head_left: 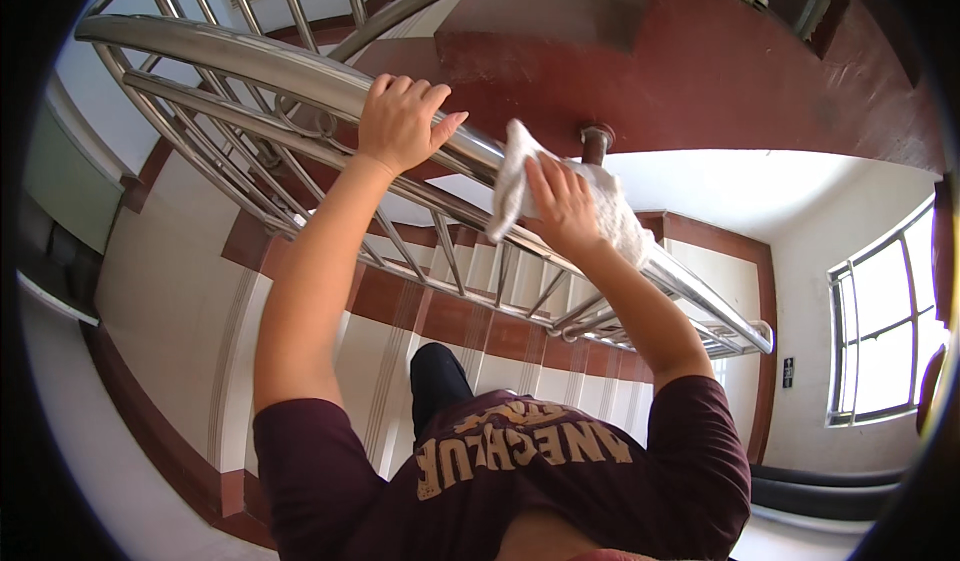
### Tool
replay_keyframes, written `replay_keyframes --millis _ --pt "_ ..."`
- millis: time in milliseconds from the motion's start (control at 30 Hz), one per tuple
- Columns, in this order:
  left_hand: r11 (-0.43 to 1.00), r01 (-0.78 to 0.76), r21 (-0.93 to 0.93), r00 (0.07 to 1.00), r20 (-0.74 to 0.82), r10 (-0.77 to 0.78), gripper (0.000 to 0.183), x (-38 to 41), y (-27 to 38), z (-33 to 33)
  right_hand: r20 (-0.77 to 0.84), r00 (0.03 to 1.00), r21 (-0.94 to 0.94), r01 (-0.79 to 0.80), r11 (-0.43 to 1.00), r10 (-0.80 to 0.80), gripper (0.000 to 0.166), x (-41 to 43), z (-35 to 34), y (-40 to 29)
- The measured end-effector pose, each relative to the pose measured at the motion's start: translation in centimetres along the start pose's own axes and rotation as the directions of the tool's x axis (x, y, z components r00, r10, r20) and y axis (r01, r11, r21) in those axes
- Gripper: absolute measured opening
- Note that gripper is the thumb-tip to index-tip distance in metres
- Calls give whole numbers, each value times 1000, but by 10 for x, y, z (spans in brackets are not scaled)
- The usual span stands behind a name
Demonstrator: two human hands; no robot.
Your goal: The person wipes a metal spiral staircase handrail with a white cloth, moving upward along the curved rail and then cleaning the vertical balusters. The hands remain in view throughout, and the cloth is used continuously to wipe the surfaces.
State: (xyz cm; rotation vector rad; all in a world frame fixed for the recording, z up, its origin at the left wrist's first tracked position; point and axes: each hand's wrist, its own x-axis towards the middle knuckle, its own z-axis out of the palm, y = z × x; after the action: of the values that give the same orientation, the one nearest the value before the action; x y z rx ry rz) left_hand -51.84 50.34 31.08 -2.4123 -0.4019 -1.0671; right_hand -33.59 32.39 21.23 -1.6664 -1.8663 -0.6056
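A stainless-steel stair handrail (247, 58) slants across the view from upper left to lower right. My left hand (401, 118) is curled over its top, fingers on the far side and thumb pointing right. Further along the rail, my right hand (559, 204) presses a white terry cloth (619, 219) onto the metal. The cloth drapes over the rail, and one loose corner sticks up left of my fingers. Part of the rail is hidden beneath it. Thinner parallel bars and balusters (446, 249) run below the handrail.
Pale stair treads (367, 366) with red-brown edging lie beneath me. Beyond the rail is the dark red side (675, 80) of another flight. A barred window (885, 328) is in the right wall. The railing ends in a bend (765, 338) at lower right.
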Motion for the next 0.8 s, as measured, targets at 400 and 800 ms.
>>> replay_keyframes --millis 400,800 --pt "998 -36 -59 994 -101 30 16 -5 -3 -1 130 991 67 -28 997 19 72 48 0 -22" --pt "999 -4 -48 997 -81 0 12 -2 -1 0 364 913 325 -308 894 182 80 80 5 1"
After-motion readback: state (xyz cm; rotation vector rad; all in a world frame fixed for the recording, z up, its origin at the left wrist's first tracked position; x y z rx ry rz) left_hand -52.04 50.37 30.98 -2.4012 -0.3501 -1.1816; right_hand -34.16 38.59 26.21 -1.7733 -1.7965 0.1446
